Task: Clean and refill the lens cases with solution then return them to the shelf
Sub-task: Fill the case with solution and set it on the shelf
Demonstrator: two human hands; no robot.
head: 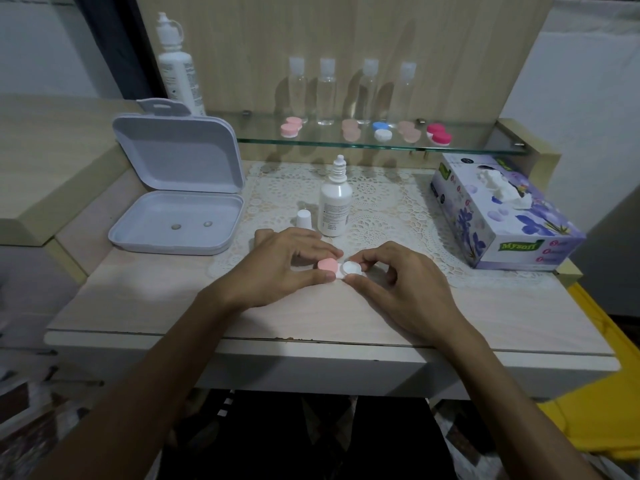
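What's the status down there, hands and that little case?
Left hand and right hand both grip pink-and-white plastic lens case on table. Uncapped white solution bottle upright just behind. Nothing in the way.

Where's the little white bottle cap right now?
The bottle cap stands on the lace mat, just left of the small solution bottle and behind the left hand.

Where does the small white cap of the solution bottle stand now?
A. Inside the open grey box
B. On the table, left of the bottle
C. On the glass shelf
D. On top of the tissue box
B: the white cap stands upright on the lace mat just left of the uncapped solution bottle.
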